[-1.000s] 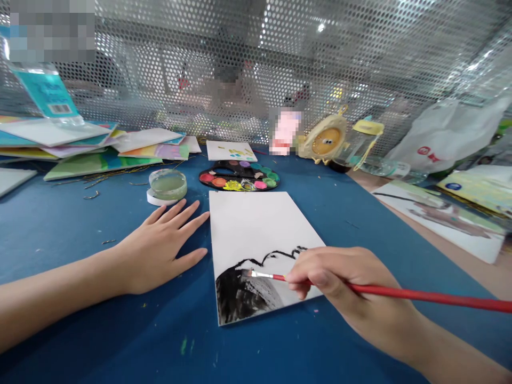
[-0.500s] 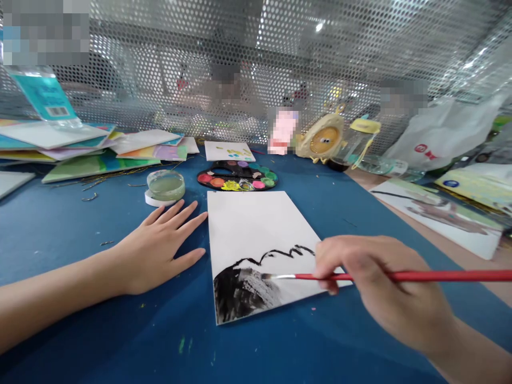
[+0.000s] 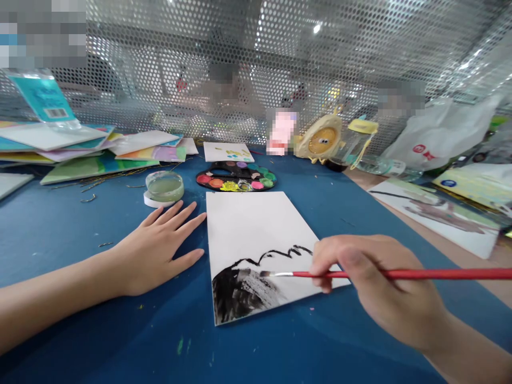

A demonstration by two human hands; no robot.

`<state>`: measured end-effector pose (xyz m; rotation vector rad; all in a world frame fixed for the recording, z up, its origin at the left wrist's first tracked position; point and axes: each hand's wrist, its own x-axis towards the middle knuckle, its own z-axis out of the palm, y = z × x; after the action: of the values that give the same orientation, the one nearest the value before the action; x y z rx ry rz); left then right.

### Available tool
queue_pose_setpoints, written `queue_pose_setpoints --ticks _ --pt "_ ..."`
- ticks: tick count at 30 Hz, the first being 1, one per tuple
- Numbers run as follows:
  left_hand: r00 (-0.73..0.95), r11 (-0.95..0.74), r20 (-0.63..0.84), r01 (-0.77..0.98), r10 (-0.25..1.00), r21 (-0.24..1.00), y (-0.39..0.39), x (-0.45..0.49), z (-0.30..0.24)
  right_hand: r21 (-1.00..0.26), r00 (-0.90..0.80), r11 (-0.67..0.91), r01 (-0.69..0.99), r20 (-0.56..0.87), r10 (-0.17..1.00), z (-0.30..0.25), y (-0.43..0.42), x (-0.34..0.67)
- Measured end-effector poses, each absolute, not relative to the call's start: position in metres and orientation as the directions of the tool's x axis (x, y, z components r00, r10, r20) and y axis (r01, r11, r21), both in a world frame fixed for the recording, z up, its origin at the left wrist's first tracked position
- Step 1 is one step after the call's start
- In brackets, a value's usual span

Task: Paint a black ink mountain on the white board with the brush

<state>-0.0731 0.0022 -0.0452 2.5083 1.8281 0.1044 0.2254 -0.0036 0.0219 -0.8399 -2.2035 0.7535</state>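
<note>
**Light to hold, easy to smear**

The right hand (image 3: pixel 382 288), its fingers closed around a red-handled paintbrush (image 3: pixel 412 274), holds the slender shaft just behind the pale ferrule. The brush should be light and stiff, its tip soft and yielding; the handle is the place to take it. Whether the bristles touch the surface is hard to tell.

The left hand (image 3: pixel 160 253) lies on the blue tabletop (image 3: pixel 120 341), fingers spread and holding nothing, beside the white board (image 3: pixel 260 226). The board lies flat between the hands, probably light, rigid and apt to slide; its unpainted edges offer the cleanest hold, since the black paint (image 3: pixel 228 296) in its near-left corner may be wet.

Beyond sit a cup of cloudy liquid (image 3: pixel 165 186), likely easy to spill, and a palette (image 3: pixel 240 174).
</note>
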Motion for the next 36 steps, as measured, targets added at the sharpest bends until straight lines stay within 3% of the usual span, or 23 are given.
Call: queue_pose_setpoints --ticks 5,12,18,21,25,28,36 --pt "0.317 -0.321 0.059 0.944 0.947 0.073 0.003 -0.073 -0.046 -0.634 -0.621 0.633 0.444 0.291 0.727 0.026 -0.002 0.221" --pt "0.300 -0.302 0.038 0.951 0.953 0.071 0.002 -0.072 -0.045 -0.683 -0.548 0.641 0.350 0.406 0.731 0.024 -0.002 0.230" --pt "0.292 -0.292 -0.002 0.956 0.956 0.043 0.002 -0.071 -0.044 -0.593 -0.621 0.660 0.460 0.316 0.717 0.026 -0.001 0.223" --pt "0.287 -0.287 -0.015 0.957 0.958 0.035 0.002 -0.071 -0.043 -0.640 -0.585 0.628 0.442 0.326 0.743 0.032 -0.002 0.228" --pt "0.283 -0.282 -0.013 0.958 0.959 0.043 0.002 -0.071 -0.042 -0.741 -0.550 0.607 0.287 0.391 0.738 0.029 -0.003 0.234" --pt "0.291 -0.290 -0.007 0.956 0.957 0.050 0.002 -0.072 -0.042 -0.743 -0.572 0.629 0.227 0.421 0.704 0.022 -0.003 0.230" --pt "0.295 -0.294 -0.004 0.955 0.956 0.042 0.001 -0.073 -0.044 -0.825 -0.522 0.477 0.303 0.274 0.807 0.013 -0.008 0.209"
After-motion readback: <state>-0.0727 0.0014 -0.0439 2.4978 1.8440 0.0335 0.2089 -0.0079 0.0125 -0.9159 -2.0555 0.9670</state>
